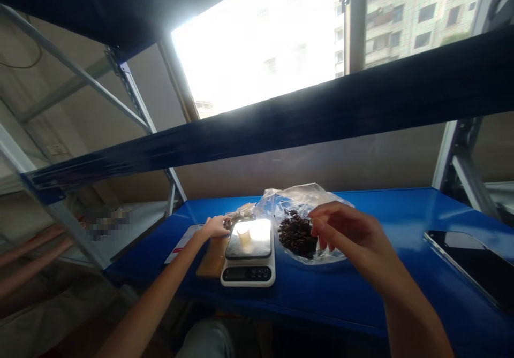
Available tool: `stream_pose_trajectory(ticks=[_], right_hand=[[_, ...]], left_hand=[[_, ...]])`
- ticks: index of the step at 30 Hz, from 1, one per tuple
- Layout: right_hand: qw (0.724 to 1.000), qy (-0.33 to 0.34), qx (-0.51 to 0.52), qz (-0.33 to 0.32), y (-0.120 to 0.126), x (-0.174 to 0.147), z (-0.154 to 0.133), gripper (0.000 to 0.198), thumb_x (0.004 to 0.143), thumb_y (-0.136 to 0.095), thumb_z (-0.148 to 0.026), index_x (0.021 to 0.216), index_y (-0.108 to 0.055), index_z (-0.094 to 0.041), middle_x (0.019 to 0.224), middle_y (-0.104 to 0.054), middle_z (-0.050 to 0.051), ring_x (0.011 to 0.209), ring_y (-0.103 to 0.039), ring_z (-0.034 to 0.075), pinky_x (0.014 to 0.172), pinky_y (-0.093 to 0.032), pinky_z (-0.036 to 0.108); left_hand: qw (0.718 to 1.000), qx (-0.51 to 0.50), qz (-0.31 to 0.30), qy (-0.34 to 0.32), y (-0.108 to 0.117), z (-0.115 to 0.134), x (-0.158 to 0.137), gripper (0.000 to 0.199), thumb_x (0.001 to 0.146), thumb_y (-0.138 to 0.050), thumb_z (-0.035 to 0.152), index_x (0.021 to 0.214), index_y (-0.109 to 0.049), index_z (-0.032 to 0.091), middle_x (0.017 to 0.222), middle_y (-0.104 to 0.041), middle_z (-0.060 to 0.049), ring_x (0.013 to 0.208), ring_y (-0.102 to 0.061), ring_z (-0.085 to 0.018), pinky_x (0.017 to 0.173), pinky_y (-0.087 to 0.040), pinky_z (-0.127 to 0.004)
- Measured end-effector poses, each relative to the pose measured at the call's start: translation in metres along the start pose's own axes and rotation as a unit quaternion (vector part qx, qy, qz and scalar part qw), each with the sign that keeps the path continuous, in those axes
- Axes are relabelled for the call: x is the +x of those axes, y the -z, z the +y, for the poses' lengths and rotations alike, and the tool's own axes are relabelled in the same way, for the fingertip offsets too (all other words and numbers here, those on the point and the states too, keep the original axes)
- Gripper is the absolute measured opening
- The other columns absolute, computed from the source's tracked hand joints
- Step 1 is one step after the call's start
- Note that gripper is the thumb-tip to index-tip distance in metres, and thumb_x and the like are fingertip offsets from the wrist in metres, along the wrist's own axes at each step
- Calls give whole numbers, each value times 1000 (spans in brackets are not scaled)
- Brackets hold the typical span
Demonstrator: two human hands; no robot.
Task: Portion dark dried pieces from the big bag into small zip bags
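A white kitchen scale [248,273] stands on the blue shelf, with a small pale cup-like piece [243,235] on its bright, glaring plate. My left hand [217,226] is at the plate's left rear edge, fingers curled by a small brown thing too unclear to name. To the right of the scale, a clear plastic bag [313,193] lies spread open around a heap of dark brown, chip-like pieces [296,234]. Over the right side of that heap hovers my right hand [349,232], thumb and forefinger nearly together. Whatever is in that pinch is too small to make out.
A tan packet [212,259] and a white card [182,243] lie left of the scale. At the right is a dark phone [474,264]. A blue shelf beam [281,114] crosses above the hands. Another person's arms [40,256] show at far left.
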State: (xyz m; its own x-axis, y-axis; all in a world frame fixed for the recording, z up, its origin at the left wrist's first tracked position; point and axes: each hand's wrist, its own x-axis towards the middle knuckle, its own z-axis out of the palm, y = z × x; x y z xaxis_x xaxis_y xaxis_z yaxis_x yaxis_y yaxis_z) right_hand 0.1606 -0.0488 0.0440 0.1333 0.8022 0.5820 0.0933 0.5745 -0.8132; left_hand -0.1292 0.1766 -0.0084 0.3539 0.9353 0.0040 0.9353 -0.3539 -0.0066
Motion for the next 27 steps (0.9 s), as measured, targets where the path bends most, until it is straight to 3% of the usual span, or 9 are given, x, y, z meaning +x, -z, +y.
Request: stream_pose_trajectory(ticks=[6, 15, 19, 23, 27], right_hand=[[999, 10, 50, -8, 9, -2, -7, 14, 80, -69, -36, 82, -69, -22, 60, -62, 0, 48, -56, 9, 44, -46, 17], [994, -9, 88, -71, 12, -3, -7, 15, 84, -65, -37, 84, -69, -22, 63, -64, 0, 51, -57, 10, 46, -46, 19], [990, -26, 86, -111, 12, -2, -5, 17, 84, -64, -38, 85, -68, -22, 67, -66, 1, 55, -60, 12, 48, -46, 20], [984, -48, 33, -170, 10, -2, -5, 20, 86, -60, -38, 86, -69, -20, 74, -68, 2, 61, -62, 13, 52, -47, 22], [971, -64, 3, -228, 9, -2, -1, 22, 89, -57, -38, 88, -70, -20, 82, -70, 4, 65, -64, 14, 56, -48, 23]], left_hand=[[999, 28, -27, 3, 0, -7, 3, 29, 90, -56, 34, 113, -58, 16, 115, -60, -8, 98, -60, -21, 84, -52, -41], [997, 67, 29, 41, 4, -18, 1, 26, 90, -56, 35, 106, -61, 15, 108, -63, -7, 95, -61, -20, 84, -51, -41], [991, 62, 85, 81, 19, -30, -8, 25, 89, -56, 37, 97, -63, 14, 98, -65, -6, 89, -62, -18, 84, -49, -40], [975, 31, 178, 127, 39, -40, -23, 18, 85, -55, 29, 85, -67, 16, 83, -69, -8, 84, -64, -22, 79, -47, -35], [952, -35, 269, 140, 62, -33, -33, 31, 84, -42, 29, 94, -67, 15, 85, -73, -10, 79, -67, -24, 66, -48, -30]])
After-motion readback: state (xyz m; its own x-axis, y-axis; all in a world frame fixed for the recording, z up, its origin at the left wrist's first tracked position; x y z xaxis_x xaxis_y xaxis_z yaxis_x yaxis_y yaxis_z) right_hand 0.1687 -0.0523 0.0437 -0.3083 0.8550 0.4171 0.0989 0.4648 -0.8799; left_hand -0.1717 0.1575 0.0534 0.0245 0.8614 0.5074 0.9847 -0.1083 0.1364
